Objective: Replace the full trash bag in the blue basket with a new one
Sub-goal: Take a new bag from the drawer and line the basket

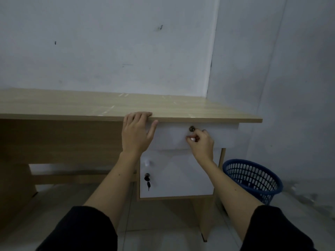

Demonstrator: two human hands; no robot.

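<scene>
The blue basket (pixel 252 180) looks empty, no new bag yet; the left hand (pixel 136 132) rests spread on the bench (pixel 72 105) edge, the right hand (pixel 200 141) pinches the drawer knob (pixel 191 139).

– We see a desk (pixel 76 104) of pale wood-grain laminate, its top faintly glossy. And the drawer (pixel 223 135)?

– Smooth, matt white, with a dull metal lock (pixel 191 128) (brassy, we think). The basket (pixel 253 179) looks like blue plastic mesh. The wall (pixel 108 51) is matt, scuffed paint; the sleeves (pixel 87 230) are black cloth.
</scene>
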